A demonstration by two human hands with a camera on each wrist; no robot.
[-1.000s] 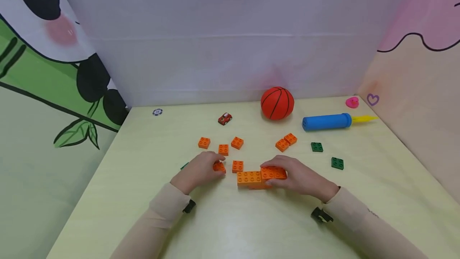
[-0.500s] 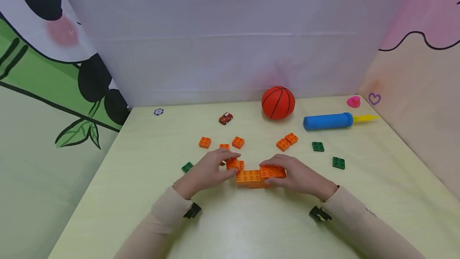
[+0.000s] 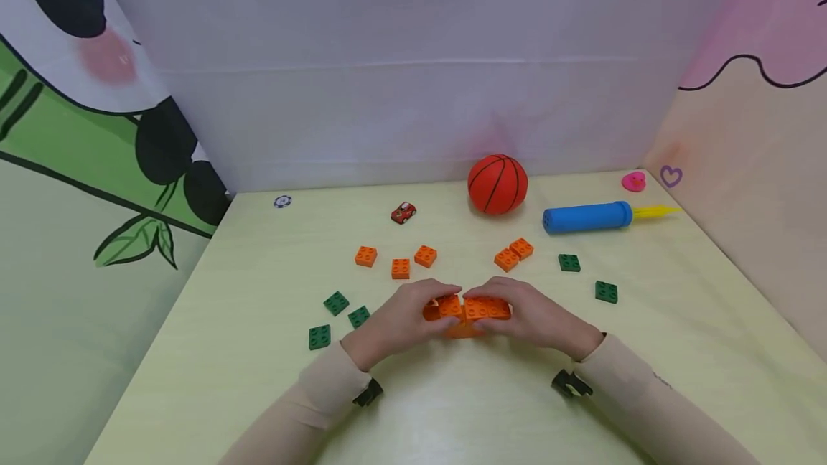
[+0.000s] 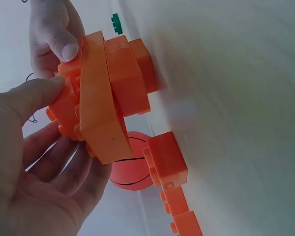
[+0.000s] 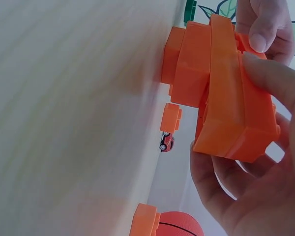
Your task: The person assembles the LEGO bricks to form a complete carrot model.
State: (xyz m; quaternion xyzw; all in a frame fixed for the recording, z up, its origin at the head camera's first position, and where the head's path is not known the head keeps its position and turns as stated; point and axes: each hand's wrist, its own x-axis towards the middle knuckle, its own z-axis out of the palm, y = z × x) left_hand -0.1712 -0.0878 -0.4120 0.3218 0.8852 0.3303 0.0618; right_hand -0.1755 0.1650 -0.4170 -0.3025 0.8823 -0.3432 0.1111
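A stack of joined orange bricks (image 3: 474, 311) sits on the pale yellow table (image 3: 452, 407), gripped from both ends. My left hand (image 3: 431, 302) pinches its left end, where a small orange brick (image 3: 449, 304) sits on top. My right hand (image 3: 500, 300) holds the right end, fingers curled over the top. In the left wrist view my left hand (image 4: 49, 113) has its thumb on the stack (image 4: 108, 98). In the right wrist view my right hand (image 5: 255, 123) wraps the stack (image 5: 226, 93) with its thumb on top.
Loose orange bricks (image 3: 400, 268) lie just behind the hands, two more (image 3: 514, 254) to the right. Green bricks lie at the left (image 3: 336, 303) and right (image 3: 606, 291). Further back are a basketball (image 3: 497, 184), a blue pump (image 3: 588, 217), a red toy car (image 3: 403, 213) and a pink duck (image 3: 634, 181).
My left hand has carried a small orange brick rightward and brought it onto the stack's left end. Green bricks at the left have come into view. The right hand has stayed on the stack.
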